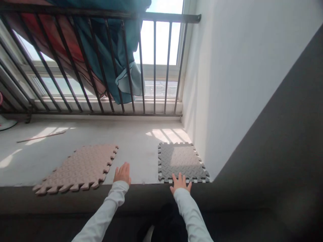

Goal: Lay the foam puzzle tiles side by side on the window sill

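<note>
— Closest to us, what do you make out?

— Two white sleeves reaching forward over a dark ledge [63, 201]. Right hand [180, 183] lies flat with its fingers spread, palm down on the near edge of the grey mat [181, 161], gripping nothing. Left hand [122, 173] is also open, fingers together, resting on the bare concrete sill [136, 141] between the two mats, holding nothing.

— And the other mat?

— A beige mat [78, 168] lies to the left, turned at an angle, its toothed edge just beside the left hand; whether they touch I cannot tell. The grey one sits square in the corner by the white wall [239, 74], a patch of sun across its middle.

— Further back?

— A thin stick [41, 136] lies on the sill at far left. Behind it stands a black railing [153, 67] before the window, with a teal cloth [118, 60] and a red cloth [50, 33] draped over it.
</note>
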Demonstrator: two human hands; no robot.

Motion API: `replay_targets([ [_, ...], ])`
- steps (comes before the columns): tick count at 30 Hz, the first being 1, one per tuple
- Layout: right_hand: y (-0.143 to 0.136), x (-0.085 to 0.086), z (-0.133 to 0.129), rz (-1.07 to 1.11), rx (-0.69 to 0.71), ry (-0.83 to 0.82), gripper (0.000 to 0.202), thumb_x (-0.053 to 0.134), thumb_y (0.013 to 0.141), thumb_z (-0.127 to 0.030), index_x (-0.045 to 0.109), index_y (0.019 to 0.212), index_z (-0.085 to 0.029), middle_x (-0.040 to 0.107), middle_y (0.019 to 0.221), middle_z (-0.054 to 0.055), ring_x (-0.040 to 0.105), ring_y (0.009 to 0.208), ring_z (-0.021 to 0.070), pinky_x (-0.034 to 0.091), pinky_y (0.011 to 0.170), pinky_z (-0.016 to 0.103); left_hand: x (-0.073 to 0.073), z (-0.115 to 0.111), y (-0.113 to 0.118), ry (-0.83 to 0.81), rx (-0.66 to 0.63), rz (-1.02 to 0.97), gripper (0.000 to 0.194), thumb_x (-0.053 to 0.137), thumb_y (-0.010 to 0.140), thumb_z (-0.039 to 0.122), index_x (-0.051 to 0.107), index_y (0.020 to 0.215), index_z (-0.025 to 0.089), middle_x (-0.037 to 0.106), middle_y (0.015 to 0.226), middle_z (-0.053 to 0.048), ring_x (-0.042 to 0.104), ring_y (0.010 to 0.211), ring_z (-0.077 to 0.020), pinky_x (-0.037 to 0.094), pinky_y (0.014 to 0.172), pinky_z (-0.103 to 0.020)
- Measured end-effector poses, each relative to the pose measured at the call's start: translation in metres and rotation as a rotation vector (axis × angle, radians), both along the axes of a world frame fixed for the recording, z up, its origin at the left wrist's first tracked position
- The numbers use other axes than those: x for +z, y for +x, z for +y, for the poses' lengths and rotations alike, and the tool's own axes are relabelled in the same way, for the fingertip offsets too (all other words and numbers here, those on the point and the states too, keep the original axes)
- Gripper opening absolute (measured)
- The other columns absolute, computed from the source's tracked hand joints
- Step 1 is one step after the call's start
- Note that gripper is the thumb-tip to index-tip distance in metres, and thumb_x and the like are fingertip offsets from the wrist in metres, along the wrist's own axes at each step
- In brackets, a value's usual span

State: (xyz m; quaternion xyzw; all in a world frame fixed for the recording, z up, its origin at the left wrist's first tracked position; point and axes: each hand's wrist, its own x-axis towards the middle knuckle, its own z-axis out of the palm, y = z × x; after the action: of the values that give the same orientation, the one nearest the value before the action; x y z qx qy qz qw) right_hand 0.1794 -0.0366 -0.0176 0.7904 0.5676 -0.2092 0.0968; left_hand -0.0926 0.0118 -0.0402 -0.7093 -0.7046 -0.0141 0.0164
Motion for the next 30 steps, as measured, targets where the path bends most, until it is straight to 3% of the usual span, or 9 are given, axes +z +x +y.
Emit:
replay_targets([
  [3,-0.004,-0.003,0.005,-0.049,0.010,0.008,0.060,0.048,0.076,-0.028,0.026,0.132,-0.034,0.014,0.144,0.006,0.011,0.130,0.0281,0.013,0.098,0.053,0.005,-0.011,-0.072,-0.008,0.186,0.062,0.059,0.046,0.066,0.010,0.043,0.125,0.018,0.040,0.132,-0.013,0.043,0.110,-0.0279,0.037,0.091,-0.044],
  [6,-0.010,-0.001,0.008,-0.074,-0.016,0.017,0.057,0.047,0.075,-0.024,0.032,0.130,-0.031,0.018,0.143,0.008,0.015,0.129,0.0298,0.019,0.097,0.049,0.011,-0.014,-0.108,-0.108,0.132,0.111,0.050,0.042,0.069,0.008,0.051,0.116,0.023,0.049,0.124,-0.007,0.045,0.107,-0.0241,0.041,0.083,-0.037],
  [10,-0.012,0.004,0.008,-0.053,-0.049,0.016,0.058,0.047,0.075,-0.024,0.032,0.130,-0.032,0.017,0.143,0.007,0.014,0.129,0.0293,0.024,0.095,0.047,0.018,-0.005,-0.119,-0.117,0.052,0.095,0.042,0.041,0.071,0.009,0.058,0.106,0.026,0.058,0.112,-0.005,0.047,0.104,-0.0186,0.040,0.083,-0.031],
  [13,-0.008,0.005,0.006,-0.016,-0.050,0.008,0.061,0.047,0.074,-0.021,0.029,0.130,-0.035,0.014,0.144,0.005,0.012,0.130,0.0261,0.028,0.093,0.046,0.024,0.004,-0.121,-0.140,0.093,0.080,0.036,0.046,0.069,0.014,0.062,0.099,0.027,0.060,0.107,-0.003,0.049,0.101,-0.0181,0.040,0.083,-0.028],
  [16,-0.004,0.005,0.004,0.019,-0.048,0.005,0.062,0.047,0.073,-0.020,0.027,0.130,-0.037,0.012,0.145,0.002,0.011,0.130,0.0229,0.030,0.092,0.047,0.032,0.010,-0.121,-0.060,0.138,0.048,0.034,0.046,0.070,0.020,0.062,0.099,0.028,0.061,0.106,-0.002,0.050,0.100,-0.0193,0.040,0.083,-0.029],
  [19,-0.002,0.004,0.003,0.043,-0.048,0.002,0.064,0.049,0.073,-0.021,0.026,0.130,-0.037,0.010,0.145,0.000,0.009,0.131,0.0219,0.030,0.093,0.048,0.039,0.011,-0.105,0.101,0.041,-0.068,0.038,0.044,0.072,0.022,0.059,0.106,0.024,0.061,0.105,-0.005,0.049,0.098,-0.0193,0.038,0.088,-0.028],
  [23,-0.001,0.004,0.003,0.062,-0.056,-0.002,0.063,0.048,0.074,-0.020,0.025,0.131,-0.036,0.009,0.145,0.000,0.008,0.131,0.0219,0.029,0.094,0.049,0.039,0.009,-0.051,0.227,-0.120,-0.278,0.040,0.042,0.073,0.024,0.058,0.110,0.023,0.060,0.106,-0.004,0.048,0.102,-0.0197,0.035,0.094,-0.030],
  [30,0.001,0.002,0.004,0.093,-0.074,0.004,0.065,0.051,0.073,-0.018,0.026,0.130,-0.038,0.009,0.145,0.000,0.009,0.131,0.0216,0.029,0.093,0.050,0.000,0.008,0.076,0.143,-0.338,-0.536,0.041,0.047,0.066,0.021,0.061,0.105,0.022,0.063,0.099,-0.004,0.050,0.097,-0.0202,0.038,0.092,-0.035],
])
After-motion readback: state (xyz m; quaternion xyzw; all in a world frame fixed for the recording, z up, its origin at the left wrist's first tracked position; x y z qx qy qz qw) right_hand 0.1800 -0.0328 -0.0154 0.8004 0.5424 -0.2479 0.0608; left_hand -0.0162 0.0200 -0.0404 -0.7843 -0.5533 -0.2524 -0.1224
